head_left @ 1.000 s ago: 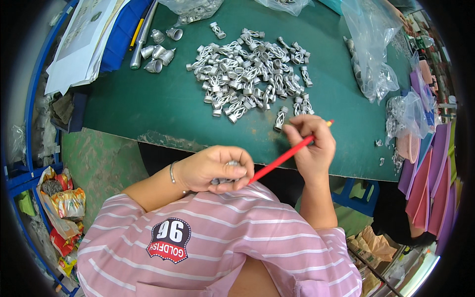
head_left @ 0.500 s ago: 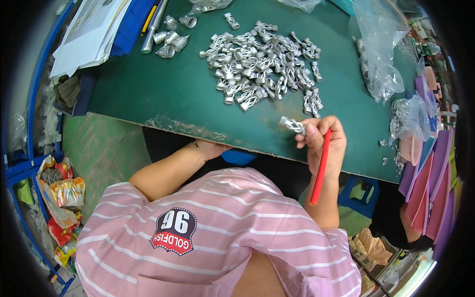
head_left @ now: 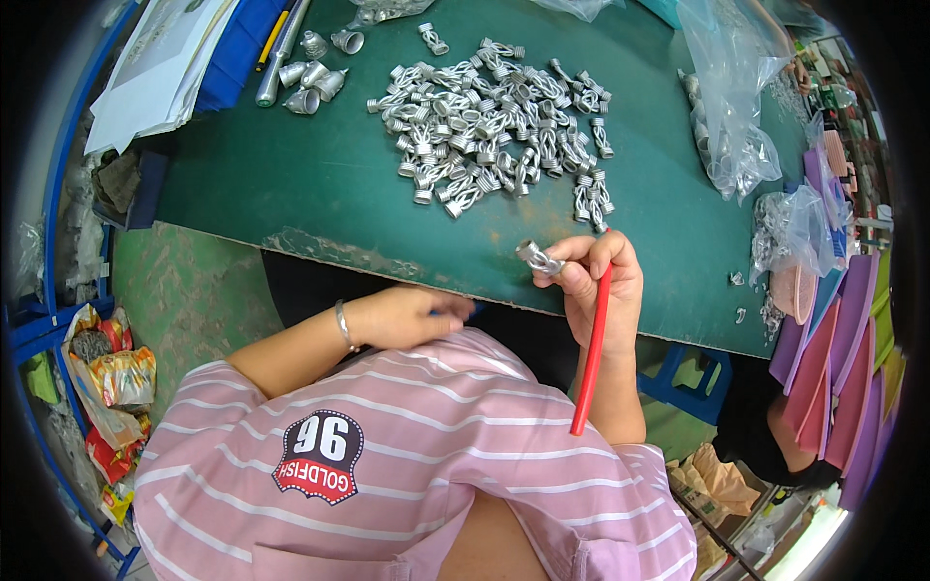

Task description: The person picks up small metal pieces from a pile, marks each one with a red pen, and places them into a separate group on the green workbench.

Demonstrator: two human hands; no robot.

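Note:
My right hand [head_left: 610,281] is closed just above the table's near edge. Between thumb and fingertips it pinches a small silver metal piece [head_left: 539,258] with a ribbed collar and twisted open bars. A slim red rod [head_left: 593,363] is gripped in the same hand, slanting down toward my chest. My left hand [head_left: 407,315], a bracelet at its wrist, hovers at the table edge before my body. Its fingers are stretched out loosely, slightly blurred, with nothing visible in them. A heap of similar metal pieces [head_left: 484,126] lies on the green table [head_left: 291,184].
Several silver cone-shaped caps [head_left: 315,73] lie left of the heap, near a pen [head_left: 273,41] and papers [head_left: 155,73]. Clear plastic bags [head_left: 731,107] of metal parts stand at the right. Pink and purple panels [head_left: 823,368] lean beyond the right edge. A blue stool [head_left: 688,382] sits below.
My left hand has come up from below the table edge into view. My right hand has turned the metal piece and drawn slightly left, still holding the red rod. The whole view has shifted slightly.

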